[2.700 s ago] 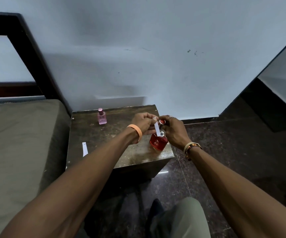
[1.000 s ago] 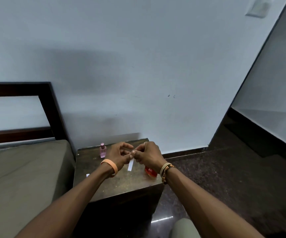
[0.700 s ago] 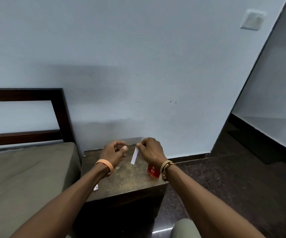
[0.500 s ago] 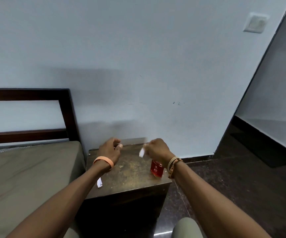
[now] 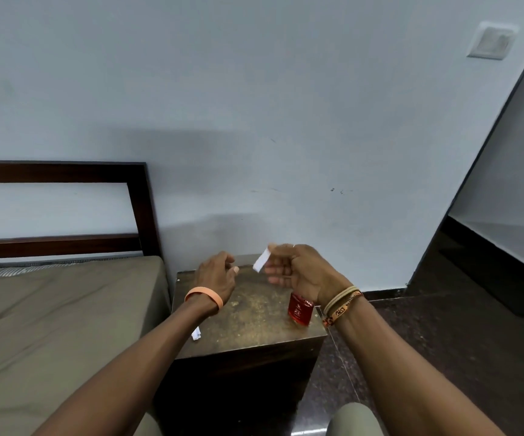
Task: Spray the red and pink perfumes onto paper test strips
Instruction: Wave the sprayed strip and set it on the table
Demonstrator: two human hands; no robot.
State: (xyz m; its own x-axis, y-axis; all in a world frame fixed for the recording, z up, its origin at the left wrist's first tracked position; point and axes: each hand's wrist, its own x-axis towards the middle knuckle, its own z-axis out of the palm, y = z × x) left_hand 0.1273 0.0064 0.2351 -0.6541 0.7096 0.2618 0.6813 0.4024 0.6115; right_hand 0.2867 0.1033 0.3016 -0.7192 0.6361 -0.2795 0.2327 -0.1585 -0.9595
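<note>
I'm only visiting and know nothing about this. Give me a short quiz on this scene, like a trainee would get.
1. True or false: the left hand grips the red glass perfume bottle.
2. What does the right hand pinch? A) a white paper test strip B) a pink bottle C) a bottle cap
3. How many white paper strips are in view?

Key: 1. False; the left hand is empty. 2. A. 3. Two; the second white strip lies at the left front edge of the brown wooden bedside table.
</note>
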